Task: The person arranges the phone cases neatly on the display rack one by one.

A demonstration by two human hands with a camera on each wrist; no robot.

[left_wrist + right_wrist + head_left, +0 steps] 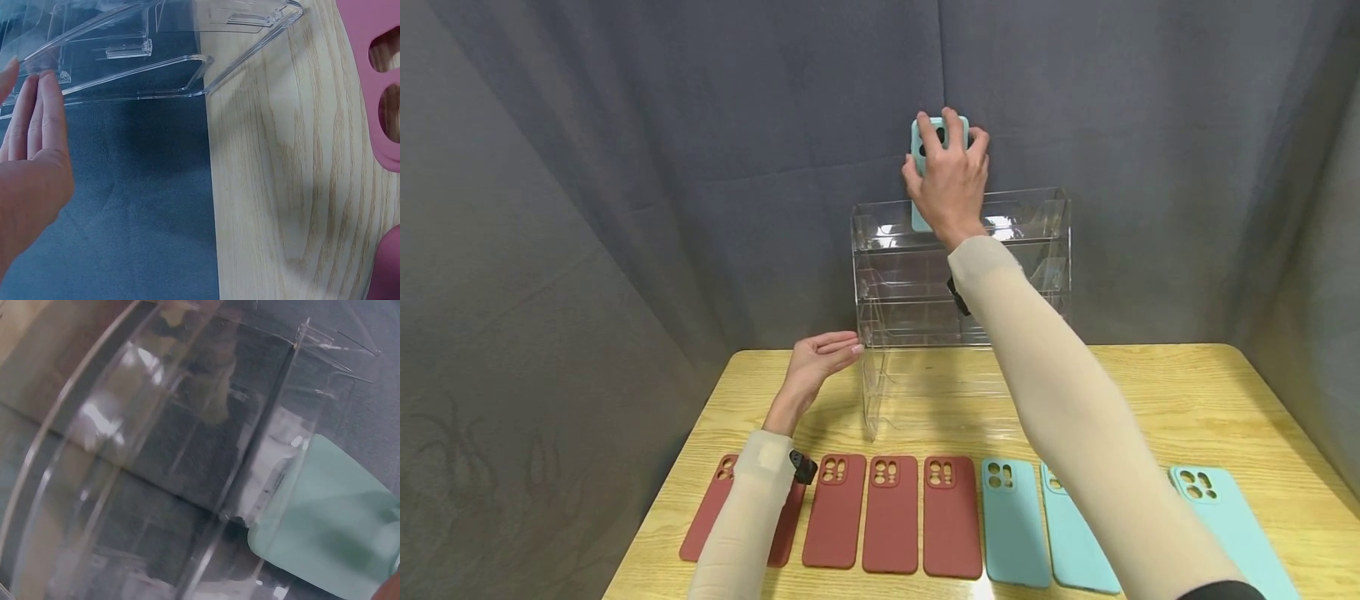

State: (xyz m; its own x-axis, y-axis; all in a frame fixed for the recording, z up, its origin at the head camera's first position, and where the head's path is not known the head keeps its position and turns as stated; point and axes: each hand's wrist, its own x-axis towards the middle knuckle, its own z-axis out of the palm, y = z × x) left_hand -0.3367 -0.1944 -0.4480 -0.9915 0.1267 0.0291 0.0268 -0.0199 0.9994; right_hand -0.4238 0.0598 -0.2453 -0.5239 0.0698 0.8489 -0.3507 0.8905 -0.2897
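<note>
High at the back, my right hand (953, 183) grips a mint-green phone case (921, 215) by its camera-hole end, fingers spread over the top and sides. The lower end of that case (325, 519) overlaps the top tier of a clear acrylic display rack (895, 312) in the right wrist view. My left hand (820, 358) is at the rack's left side, its fingers nearly straight and fingertips right at the side panel. In the left wrist view those fingers (47, 119) lie close together against the clear plastic.
A front row on the wooden table (925, 367) holds several red phone cases (891, 525) at left and middle, then mint-green cases (1018, 529) to the right. My right forearm passes over part of the row. A grey curtain (737, 167) hangs behind the rack.
</note>
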